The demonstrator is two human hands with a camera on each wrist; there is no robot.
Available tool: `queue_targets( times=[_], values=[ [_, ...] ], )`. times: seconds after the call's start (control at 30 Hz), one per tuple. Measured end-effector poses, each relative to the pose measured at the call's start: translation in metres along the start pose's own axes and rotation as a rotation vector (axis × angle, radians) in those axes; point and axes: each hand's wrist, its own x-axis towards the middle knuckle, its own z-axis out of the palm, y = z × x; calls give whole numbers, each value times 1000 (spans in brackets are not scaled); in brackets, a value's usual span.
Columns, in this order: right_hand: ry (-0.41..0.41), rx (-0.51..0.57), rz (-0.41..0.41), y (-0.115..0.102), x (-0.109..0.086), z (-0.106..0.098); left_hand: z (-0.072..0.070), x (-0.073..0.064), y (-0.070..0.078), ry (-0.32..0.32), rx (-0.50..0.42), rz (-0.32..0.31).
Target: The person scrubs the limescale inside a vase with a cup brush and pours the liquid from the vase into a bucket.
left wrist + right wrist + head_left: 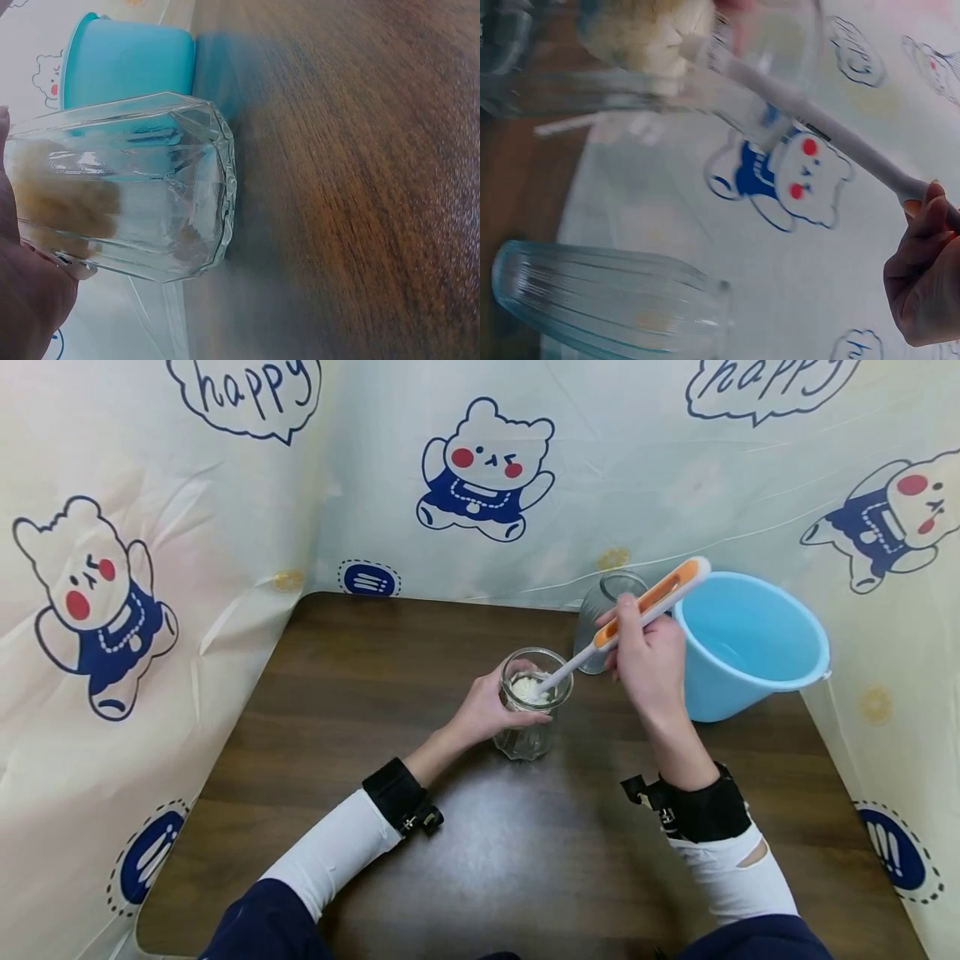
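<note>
My left hand (pixel 487 703) grips a clear faceted glass cup (pixel 522 745) around its upper part, over the middle of the table. In my right hand (pixel 654 664) is the white and orange handle of a sponge bottle brush (pixel 678 578), slanting down into the cup's mouth. Through the cup wall in the left wrist view, the pale sponge head (pixel 64 195) sits in the upper half, away from the thick base (pixel 217 187). The right wrist view has the white shaft (pixel 817 131) running from the right fingers (pixel 930 217) to the sponge.
Behind my right hand, a second clear ribbed glass (pixel 590 610) stands upright at the table's back edge. Beside it is a light blue bucket (pixel 712 697). A printed curtain (pixel 360 485) hangs close around the back and sides of the brown wooden table (pixel 360 693).
</note>
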Motion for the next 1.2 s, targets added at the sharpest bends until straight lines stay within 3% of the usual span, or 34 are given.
queue_targets(
  times=[0.13,0.37,0.63,0.73,0.93,1.2],
  values=[
    [7,-12,-10,-2,0,0,2,0,0,-6,-3,1],
    [-142,-111,-90,6,-17,22,2,-2,1,-24,-40,-12],
    [-29,-43,-128,-26,6,3,-1,2,1,6,-1,5],
    [-47,-87,-134,-19,4,8,-1,1,1,2,-6,-4],
    [-171,-182,-115,-6,-4,18,1,2,-1,-1,-45,11],
    [-94,-136,-155,-35,17,-2,-1,2,3,-3,-4,-25]
  ],
)
